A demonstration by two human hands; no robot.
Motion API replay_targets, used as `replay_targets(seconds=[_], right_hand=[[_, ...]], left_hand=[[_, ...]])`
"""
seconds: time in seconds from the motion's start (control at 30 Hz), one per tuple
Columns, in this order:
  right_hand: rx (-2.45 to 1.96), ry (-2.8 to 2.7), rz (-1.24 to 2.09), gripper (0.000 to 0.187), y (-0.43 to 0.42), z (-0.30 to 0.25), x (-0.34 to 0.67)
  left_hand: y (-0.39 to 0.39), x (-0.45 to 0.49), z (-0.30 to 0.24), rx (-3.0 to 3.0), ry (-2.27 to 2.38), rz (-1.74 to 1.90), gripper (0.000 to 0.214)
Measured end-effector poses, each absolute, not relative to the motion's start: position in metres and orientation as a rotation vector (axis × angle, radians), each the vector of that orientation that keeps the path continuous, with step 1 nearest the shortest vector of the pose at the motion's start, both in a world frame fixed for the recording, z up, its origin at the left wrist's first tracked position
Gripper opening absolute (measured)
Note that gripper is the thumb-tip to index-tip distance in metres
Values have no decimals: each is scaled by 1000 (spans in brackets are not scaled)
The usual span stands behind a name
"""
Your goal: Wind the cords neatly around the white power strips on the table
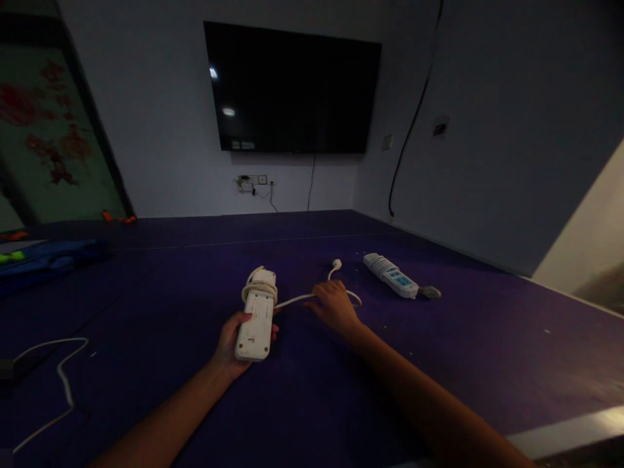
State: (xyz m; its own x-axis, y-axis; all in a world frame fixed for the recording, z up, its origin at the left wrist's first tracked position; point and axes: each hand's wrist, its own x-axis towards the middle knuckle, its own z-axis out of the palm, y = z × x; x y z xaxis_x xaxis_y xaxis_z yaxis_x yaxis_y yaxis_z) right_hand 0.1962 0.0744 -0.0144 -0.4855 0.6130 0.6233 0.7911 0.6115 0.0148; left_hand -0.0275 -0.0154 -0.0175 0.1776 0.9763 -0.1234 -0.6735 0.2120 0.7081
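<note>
My left hand (236, 341) grips a white power strip (257, 325), its screwed underside facing up. White cord (263, 286) is wound around the strip's far end. From there a loose length runs right to my right hand (334, 305), whose fingers are closed on the cord. Beyond that hand the cord loops, and its white plug (337, 264) sticks out past the knuckles. To the right lies a second power strip (397, 278) with blue socket faces, its own cord wrapped around its far half and a grey plug (429, 292) at its near end.
The purple surface (302, 416) spreads all around. A white cable (63, 370) lies at the left, with blue fabric (53, 260) behind it. A television (292, 91) hangs on the far wall above several sockets (256, 182). A black cable (414, 117) hangs down the right wall.
</note>
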Motion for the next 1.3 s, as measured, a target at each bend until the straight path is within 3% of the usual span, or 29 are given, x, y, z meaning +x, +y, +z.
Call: replay_targets(seconds=[0.1,0.2,0.33,0.63,0.9,1.3], right_hand=[[-1108,-2245,-465,14,81,-12,205],[-1152,-2242,-477,22,81,-8,209],[-1401,-2278,-359,38,68,-2,201],[-1506,-2422,-86,38,56,-5,187],[-1536,-2465,-232,38,71,-12,191],[-1525,-2482,-383,46,86,-3,211]], left_hand=[[-14,-28,-21,680,588,1131,59],[-13,-29,-24,728,588,1051,59],[-12,-29,-26,674,664,1122,55],[-12,-29,-20,527,662,1280,59],[-11,-31,-23,576,722,1199,53],[-13,-21,-19,560,642,1094,67]])
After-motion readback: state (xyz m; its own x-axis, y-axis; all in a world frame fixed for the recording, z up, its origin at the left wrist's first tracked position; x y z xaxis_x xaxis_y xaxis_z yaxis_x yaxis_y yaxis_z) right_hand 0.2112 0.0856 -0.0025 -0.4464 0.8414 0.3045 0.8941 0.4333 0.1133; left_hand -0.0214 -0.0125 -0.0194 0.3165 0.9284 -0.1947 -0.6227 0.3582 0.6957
